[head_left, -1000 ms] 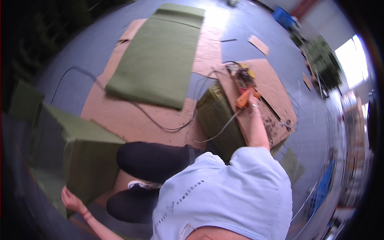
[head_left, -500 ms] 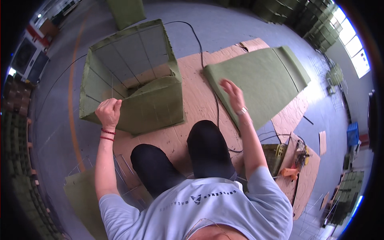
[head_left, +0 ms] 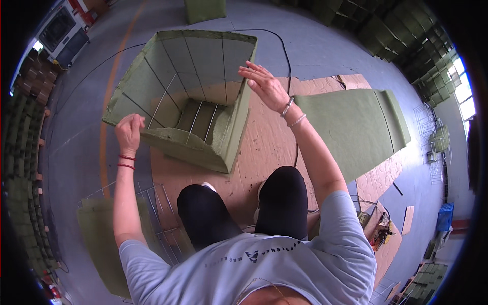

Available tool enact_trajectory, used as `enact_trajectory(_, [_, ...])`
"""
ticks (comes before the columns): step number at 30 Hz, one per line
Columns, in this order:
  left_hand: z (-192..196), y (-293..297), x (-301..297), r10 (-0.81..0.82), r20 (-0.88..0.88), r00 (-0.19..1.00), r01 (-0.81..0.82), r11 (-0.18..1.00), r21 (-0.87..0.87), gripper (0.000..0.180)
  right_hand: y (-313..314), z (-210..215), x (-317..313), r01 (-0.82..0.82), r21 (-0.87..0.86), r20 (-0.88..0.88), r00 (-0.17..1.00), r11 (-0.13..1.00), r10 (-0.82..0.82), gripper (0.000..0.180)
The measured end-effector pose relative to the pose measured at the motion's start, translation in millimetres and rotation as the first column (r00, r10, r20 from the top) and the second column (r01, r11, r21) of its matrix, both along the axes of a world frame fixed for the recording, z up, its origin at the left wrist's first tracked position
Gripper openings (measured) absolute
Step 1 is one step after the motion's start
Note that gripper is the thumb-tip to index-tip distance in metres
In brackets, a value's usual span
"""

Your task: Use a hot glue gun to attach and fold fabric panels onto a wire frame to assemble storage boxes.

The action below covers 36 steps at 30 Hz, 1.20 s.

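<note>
On brown cardboard sheeting over a grey workshop floor: open-topped box of wire mesh lined with green felt, lying just ahead of the knees, mouth facing up and toward the camera. Long axis running from near-left corner away toward far-right.

Left hand at the near-left corner of the box rim, fingers curled shut around the felt edge, pinching it. Red bands on that wrist.

Right hand raised at the far-right corner, fingers spread and open, palm turned toward the box wall; touching the rim or hovering just above it, cannot tell. Bracelets at the wrist.

Key relation: box between the two hands, held at one corner only; the diagonal from left grip to right hand crosses the open mouth. Left hand nearer the body, right hand farther out.

Flat green felt panel to the right on the cardboard, apart from the box. Bare wire mesh frame beside the left knee. Black cable trailing past the far corner.
</note>
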<state>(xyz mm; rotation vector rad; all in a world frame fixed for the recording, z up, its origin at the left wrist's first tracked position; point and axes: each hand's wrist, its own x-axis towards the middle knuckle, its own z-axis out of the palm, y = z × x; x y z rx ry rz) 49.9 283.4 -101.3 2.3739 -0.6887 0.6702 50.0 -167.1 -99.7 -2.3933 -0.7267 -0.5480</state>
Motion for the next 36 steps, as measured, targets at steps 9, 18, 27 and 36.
enact_trajectory(9, [-13.7, -51.5, -54.6, -0.089, 0.286, 0.954, 0.110, 0.992, -0.056, 0.039, 16.7, 10.8, -3.0, 0.060, -0.145, 0.137, 0.990, 0.988, -0.040, 0.039])
enact_trajectory(18, [-35.4, -38.9, -7.8, -0.106, 0.238, 0.965, 0.091, 0.993, 0.072, 0.035, -29.7, 9.1, -90.3, 0.181, -0.031, 0.208, 0.963, 0.983, -0.170, 0.040])
enact_trajectory(27, [-53.9, 2.0, 27.1, -0.152, 0.199, 0.968, 0.150, 0.988, 0.027, 0.032, -233.5, -3.9, -614.7, 0.994, -0.013, 0.033, -0.110, -0.110, -0.993, 0.034])
enact_trajectory(36, [-27.2, -22.8, 14.6, 0.129, 0.143, 0.981, -0.139, 0.988, 0.061, 0.064, 138.4, -168.3, -1022.5, 0.010, -0.693, -0.132, -0.985, -0.721, 0.113, 0.047])
